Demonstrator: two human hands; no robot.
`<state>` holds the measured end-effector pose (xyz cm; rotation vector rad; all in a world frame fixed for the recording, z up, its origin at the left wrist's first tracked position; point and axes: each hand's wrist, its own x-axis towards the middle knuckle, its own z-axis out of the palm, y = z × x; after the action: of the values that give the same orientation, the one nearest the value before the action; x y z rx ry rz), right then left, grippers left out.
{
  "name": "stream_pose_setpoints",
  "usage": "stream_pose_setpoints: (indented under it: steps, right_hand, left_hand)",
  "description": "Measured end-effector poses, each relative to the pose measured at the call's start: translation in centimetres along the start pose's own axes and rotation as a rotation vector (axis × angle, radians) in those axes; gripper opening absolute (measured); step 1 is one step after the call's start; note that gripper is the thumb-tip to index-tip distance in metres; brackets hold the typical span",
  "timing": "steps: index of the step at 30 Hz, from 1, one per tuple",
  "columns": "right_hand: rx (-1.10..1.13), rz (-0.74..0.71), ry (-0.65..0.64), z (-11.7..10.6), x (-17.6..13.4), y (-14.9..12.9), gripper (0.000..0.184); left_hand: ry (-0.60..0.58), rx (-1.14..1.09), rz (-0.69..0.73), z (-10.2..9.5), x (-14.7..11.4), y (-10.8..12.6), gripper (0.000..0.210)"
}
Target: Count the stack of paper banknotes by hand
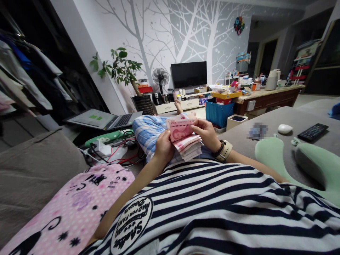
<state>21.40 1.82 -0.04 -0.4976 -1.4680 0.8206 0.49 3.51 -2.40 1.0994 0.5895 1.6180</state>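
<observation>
A red banknote point(180, 131) marked 100 is held up above my lap between both hands. My left hand point(164, 146) pinches its left edge with the thumb on top. On the other side, my right hand point(205, 132) grips the note's right edge between thumb and fingers. Just below it, a thick stack of banknotes point(189, 150) rests over my lap, its red top note and pale edges showing. The stack lies between my hands; how far the left fingers reach under it is hidden. A dark bracelet and a pale watch point(226, 150) circle my right wrist.
An open laptop point(99, 119) and tangled cables point(119, 152) lie to my left, near a pink blanket point(87, 198). On the grey sofa at right are a green neck pillow point(271, 156), a white mouse-like object point(284, 129) and a remote control point(313, 132).
</observation>
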Motion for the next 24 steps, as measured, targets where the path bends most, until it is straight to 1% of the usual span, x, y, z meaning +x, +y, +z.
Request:
stream_pose_setpoints:
  steps: [3,10,16,20,24]
  right_hand:
    - [-0.002,-0.005,0.006,0.0,0.0,0.0,0.061]
    - [-0.005,-0.006,0.021,0.2,0.0,-0.2,0.063]
    - [-0.028,0.023,0.026,0.3,-0.2,-0.6,0.063]
    - [-0.035,0.045,0.033,0.4,-0.3,-0.8,0.059]
    - [-0.021,0.036,0.028,0.5,-0.4,-0.9,0.057]
  left_hand:
    - [-0.040,0.013,-0.039,0.4,-0.3,0.5,0.019]
    - [-0.057,0.018,-0.041,1.5,-1.1,1.4,0.016]
    - [-0.020,-0.045,-0.031,1.9,-1.3,1.4,0.013]
    - [0.017,-0.062,-0.045,2.0,-1.3,1.4,0.013]
    - [0.031,-0.034,-0.011,2.5,-1.7,1.5,0.006]
